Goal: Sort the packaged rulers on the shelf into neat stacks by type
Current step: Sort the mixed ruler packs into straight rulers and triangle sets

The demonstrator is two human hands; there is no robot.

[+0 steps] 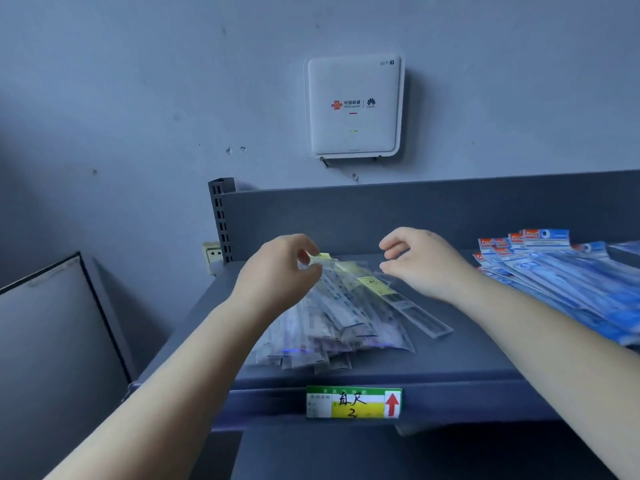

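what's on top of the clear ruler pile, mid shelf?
A yellow-labelled ruler pack lies across the clear ruler pile. The left hand pinches its far end; the right hand hovers beside. Lower layers are covered.

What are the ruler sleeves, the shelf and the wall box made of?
Ruler sleeves: clear glossy plastic film, going by glare and see-through print.
Shelf: looks like painted sheet metal, matte grey; slotted upright beside it.
Wall box: smooth white moulded plastic, probably, with rounded corners.

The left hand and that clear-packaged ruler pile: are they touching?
Touching. The head view shows the left hand pinching the top edge of a packet in the clear-packaged ruler pile between thumb and fingers.
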